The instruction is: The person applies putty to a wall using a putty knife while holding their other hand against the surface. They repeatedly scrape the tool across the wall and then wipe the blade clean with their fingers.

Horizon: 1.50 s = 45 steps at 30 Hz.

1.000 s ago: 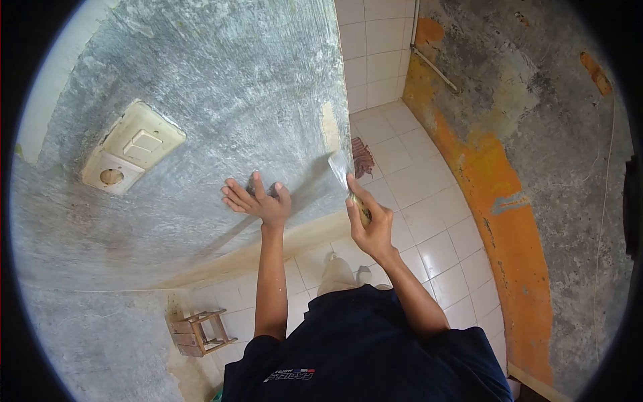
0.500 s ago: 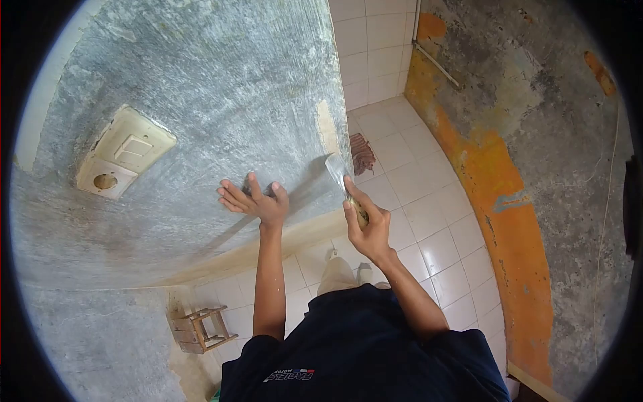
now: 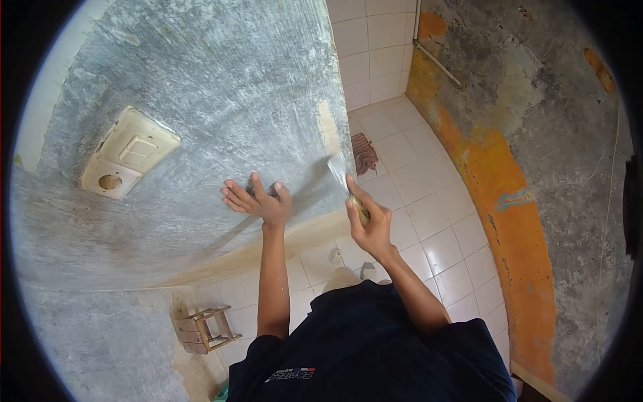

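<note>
Vs. 0.5 s ago: my right hand (image 3: 370,224) has crept slightly right and down w/ the scraper (image 3: 345,177); blade is again at the wall (image 3: 221,87) corner edge, approx. where it sat 1 s ago, so I judge short repeat strokes on the same strip. Right hand closed round the handle. Scraper long axis runs from my fist up-left; blade tip points at the edge, just below a pale bare patch. Left hand (image 3: 258,197) flat on wall, fingers spread, position about unchanged. Switch plate (image 3: 127,161) well left; stool (image 3: 201,329) on floor below.
</note>
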Each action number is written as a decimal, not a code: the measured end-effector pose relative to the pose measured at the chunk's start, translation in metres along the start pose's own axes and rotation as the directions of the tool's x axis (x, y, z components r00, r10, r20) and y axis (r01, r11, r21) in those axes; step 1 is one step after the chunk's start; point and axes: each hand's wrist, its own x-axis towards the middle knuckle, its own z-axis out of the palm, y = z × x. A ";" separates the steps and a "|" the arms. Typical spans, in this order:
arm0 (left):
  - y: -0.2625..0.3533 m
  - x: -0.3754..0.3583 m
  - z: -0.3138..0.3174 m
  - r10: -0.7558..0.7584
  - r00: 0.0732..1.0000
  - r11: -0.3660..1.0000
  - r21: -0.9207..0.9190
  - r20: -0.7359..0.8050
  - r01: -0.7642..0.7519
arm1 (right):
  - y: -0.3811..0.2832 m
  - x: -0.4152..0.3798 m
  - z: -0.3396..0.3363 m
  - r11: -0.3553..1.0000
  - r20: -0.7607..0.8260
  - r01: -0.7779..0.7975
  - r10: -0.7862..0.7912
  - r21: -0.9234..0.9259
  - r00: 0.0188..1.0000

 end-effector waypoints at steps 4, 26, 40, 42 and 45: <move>0.001 0.001 0.000 -0.006 1.000 1.000 -0.014 -0.011 0.006 | -0.005 0.000 -0.007 0.999 0.031 -0.042 0.043 -0.032 0.999; 0.005 -0.001 0.000 -0.021 1.000 0.999 -0.038 -0.018 0.021 | -0.036 0.020 -0.004 0.999 -0.026 0.001 -0.001 -0.035 1.000; 0.006 -0.015 -0.009 -0.057 0.987 0.991 -0.109 0.153 0.074 | 0.001 -0.015 0.015 0.985 -0.074 -0.061 0.049 -0.164 0.996; 0.007 -0.013 -0.009 -0.058 0.981 0.988 -0.130 0.185 0.083 | 0.001 -0.010 0.017 0.982 -0.097 -0.032 0.014 -0.188 0.995; 0.010 -0.019 -0.020 -0.070 0.968 0.983 -0.147 0.241 0.108 | -0.034 0.007 0.011 0.979 -0.117 -0.007 -0.017 -0.201 0.993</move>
